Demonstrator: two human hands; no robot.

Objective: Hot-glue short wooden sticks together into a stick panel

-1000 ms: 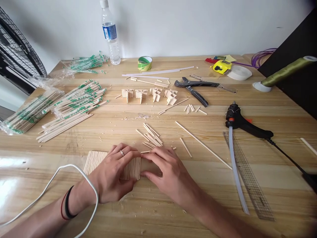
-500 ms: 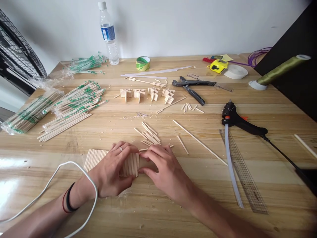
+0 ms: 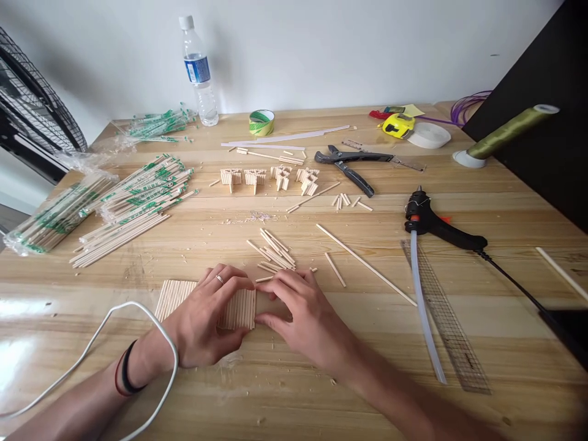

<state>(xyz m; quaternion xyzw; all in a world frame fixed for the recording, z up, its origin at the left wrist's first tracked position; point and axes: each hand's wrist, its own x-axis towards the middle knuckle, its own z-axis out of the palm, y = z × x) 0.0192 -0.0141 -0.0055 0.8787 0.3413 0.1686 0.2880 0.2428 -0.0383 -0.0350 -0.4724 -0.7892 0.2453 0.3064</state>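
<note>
A flat panel of short wooden sticks [image 3: 237, 310], laid side by side, rests on the table in front of me. My left hand [image 3: 204, 315] arches over it, gripping it with the fingers at the far edge and the thumb at the near edge; the hand hides the panel's middle. At the right end, my right hand [image 3: 303, 309] has its thumb and fingertips on the two ends of the last stick [image 3: 253, 309], which lies against the panel. Just beyond my hands is a loose pile of cut sticks [image 3: 275, 250].
A glue gun [image 3: 427, 220] and clear ruler [image 3: 452, 324] lie right. Behind are cutters [image 3: 344, 164], small stick assemblies [image 3: 255, 177], a tape roll [image 3: 261, 122] and a bottle [image 3: 199, 79]. Bagged sticks [image 3: 59, 211] sit left. A white cable [image 3: 110, 312] crosses my left forearm.
The view has shifted slightly, so the whole scene sits a little lower and more to the left. Both hands keep nearly the same hold on the panel and its end stick.
</note>
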